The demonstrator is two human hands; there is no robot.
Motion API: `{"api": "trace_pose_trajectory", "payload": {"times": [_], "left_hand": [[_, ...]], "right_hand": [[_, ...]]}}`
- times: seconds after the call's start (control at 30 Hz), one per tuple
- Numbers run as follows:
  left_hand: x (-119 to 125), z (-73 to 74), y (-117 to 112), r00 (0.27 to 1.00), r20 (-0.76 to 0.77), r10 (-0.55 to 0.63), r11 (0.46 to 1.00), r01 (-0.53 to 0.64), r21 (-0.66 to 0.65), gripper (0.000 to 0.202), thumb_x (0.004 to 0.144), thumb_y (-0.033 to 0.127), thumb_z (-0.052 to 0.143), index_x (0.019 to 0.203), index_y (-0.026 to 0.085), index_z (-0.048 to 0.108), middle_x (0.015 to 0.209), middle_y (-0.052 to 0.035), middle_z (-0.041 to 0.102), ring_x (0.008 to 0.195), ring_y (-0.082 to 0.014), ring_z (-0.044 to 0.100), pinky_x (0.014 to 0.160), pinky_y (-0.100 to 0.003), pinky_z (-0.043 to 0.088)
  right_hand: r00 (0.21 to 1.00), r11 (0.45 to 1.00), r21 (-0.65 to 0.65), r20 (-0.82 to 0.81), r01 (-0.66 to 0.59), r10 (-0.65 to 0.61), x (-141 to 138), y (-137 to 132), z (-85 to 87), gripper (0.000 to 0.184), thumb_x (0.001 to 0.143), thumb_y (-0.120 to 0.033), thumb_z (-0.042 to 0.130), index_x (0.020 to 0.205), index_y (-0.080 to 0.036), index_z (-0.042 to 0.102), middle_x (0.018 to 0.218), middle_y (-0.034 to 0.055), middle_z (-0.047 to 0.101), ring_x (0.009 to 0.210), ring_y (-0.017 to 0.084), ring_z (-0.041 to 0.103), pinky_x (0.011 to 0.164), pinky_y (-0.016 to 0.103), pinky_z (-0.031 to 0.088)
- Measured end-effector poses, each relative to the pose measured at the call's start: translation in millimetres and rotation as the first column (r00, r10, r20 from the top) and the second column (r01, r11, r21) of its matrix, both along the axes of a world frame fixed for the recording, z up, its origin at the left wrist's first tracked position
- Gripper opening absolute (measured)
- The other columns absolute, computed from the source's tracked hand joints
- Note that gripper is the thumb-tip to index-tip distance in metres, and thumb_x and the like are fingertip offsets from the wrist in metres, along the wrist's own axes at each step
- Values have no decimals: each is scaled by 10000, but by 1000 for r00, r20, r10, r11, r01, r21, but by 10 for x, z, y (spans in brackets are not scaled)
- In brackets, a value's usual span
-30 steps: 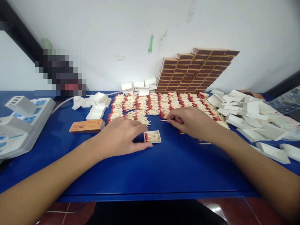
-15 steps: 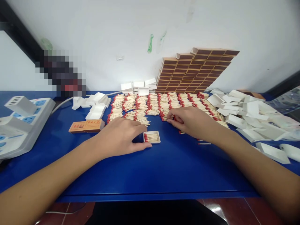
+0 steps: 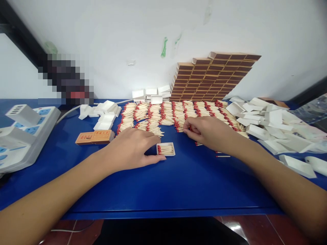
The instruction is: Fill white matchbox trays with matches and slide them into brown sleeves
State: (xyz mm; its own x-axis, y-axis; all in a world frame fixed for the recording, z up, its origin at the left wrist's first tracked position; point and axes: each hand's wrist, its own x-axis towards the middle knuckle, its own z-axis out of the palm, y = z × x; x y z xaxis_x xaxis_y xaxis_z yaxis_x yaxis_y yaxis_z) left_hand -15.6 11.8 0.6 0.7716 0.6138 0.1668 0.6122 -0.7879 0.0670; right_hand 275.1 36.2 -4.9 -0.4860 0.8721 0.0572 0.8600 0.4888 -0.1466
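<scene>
A small white matchbox tray [image 3: 173, 153] lies on the blue table, partly filled with matches [image 3: 165, 149] whose red heads point left. My left hand [image 3: 134, 147] has its thumb along the tray's near edge and its index finger at the far left corner, steadying it between them. At the front of the match rows, my right hand [image 3: 204, 131] is closed, thumb and fingers pinched together. What lies between those fingertips is hidden. Behind both hands spread several rows of loose red-headed matches [image 3: 167, 112]. A few stray matches [image 3: 223, 156] lie beneath my right wrist.
Closed matchboxes are stacked [image 3: 204, 80] against the wall. White trays are heaped [image 3: 274, 119] on the right, with smaller groups at the back [image 3: 156, 99] and left [image 3: 104, 120]. Orange matchboxes [image 3: 95, 136] lie by my left wrist. A power strip [image 3: 48, 126] occupies the left side.
My right hand has shifted very slightly to the right at the front of the match rows. My left hand and the tray stay in place.
</scene>
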Motion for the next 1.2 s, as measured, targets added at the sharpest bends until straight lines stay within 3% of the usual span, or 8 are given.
{"api": "trace_pose_trajectory", "payload": {"times": [0.2,0.4,0.9,1.2], "left_hand": [[1,-13,1,1000,-2,0,1000,0,6,362,991,553,614,983,204,710,835,-10,743,774,-197,707,628,-310,392],[7,-19,1,1000,8,-3,1000,3,8,346,993,550,616,977,214,701,854,10,747,794,-199,717,630,-319,388],[-4,-27,6,1000,1,-8,1000,8,6,370,1000,562,599,992,206,702,863,-1,749,797,-208,721,630,-321,382],[-1,-35,13,1000,-1,4,1000,-4,13,377,999,568,595,993,205,696,854,-2,743,803,-215,727,633,-317,386]], "right_hand": [[997,995,-64,5,-78,78,-12,-42,79,135,970,-286,565,883,-235,654,754,27,709,666,183,613,599,288,362],[999,998,-59,-38,-38,36,7,-10,55,195,1025,-350,516,1003,-235,671,724,18,715,689,200,639,625,300,377],[996,995,-65,-56,-75,71,0,-31,61,208,1037,-303,472,918,-235,629,715,15,704,704,200,621,650,308,363],[997,992,-104,-47,-69,64,-41,-72,128,217,1005,-362,536,951,-231,700,778,30,707,706,192,615,637,300,360]]}}
